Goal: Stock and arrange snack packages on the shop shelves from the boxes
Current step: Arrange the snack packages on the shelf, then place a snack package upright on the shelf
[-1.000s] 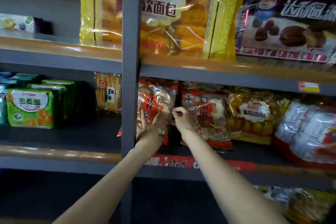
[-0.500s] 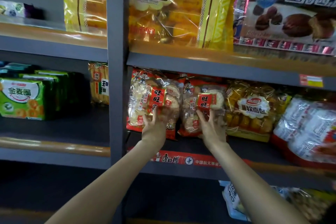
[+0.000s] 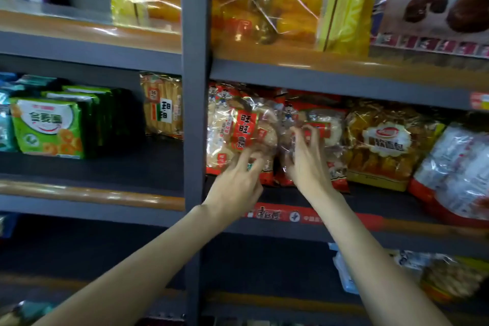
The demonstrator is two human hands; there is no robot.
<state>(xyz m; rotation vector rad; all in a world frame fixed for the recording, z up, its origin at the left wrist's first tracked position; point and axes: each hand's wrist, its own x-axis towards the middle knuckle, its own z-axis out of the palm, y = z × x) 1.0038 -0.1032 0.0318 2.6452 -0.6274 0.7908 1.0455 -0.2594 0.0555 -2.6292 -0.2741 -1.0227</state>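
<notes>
Two rice-cracker bags [image 3: 239, 132] side by side on middle shelf [image 3: 397, 202], bread bag [image 3: 383, 143] right of them

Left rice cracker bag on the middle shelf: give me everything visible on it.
The left rice cracker bag is clear crinkly plastic with red top and bottom edges, cartoon figures at its top and a red label with black characters. Pale round crackers show through. It stands roughly upright on the middle shelf, just right of the grey post, against a matching bag. The left hand's fingers touch its lower front; the grip is blurred.
</notes>
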